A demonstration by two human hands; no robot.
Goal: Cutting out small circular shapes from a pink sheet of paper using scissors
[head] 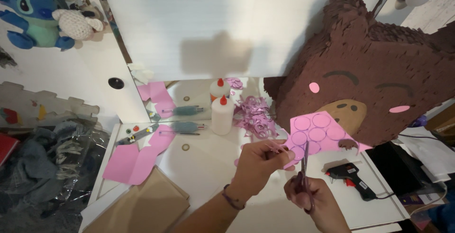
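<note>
From the head view we see our left hand [258, 164] pinching a pink sheet [318, 133] marked with circles above the white table [208, 166], our right hand [310, 197] closed round scissors [304, 166] cutting it; a glue bottle [222, 114], glue gun [353, 176] and brown piñata [369, 72] stand near against a white mirrored cabinet [213, 24].

white glue bottle [222, 114], orange cap, mid-table

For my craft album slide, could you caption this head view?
Left hand holds a pink circle-marked sheet while right hand snips with scissors beside a brown fringed piñata.
</note>
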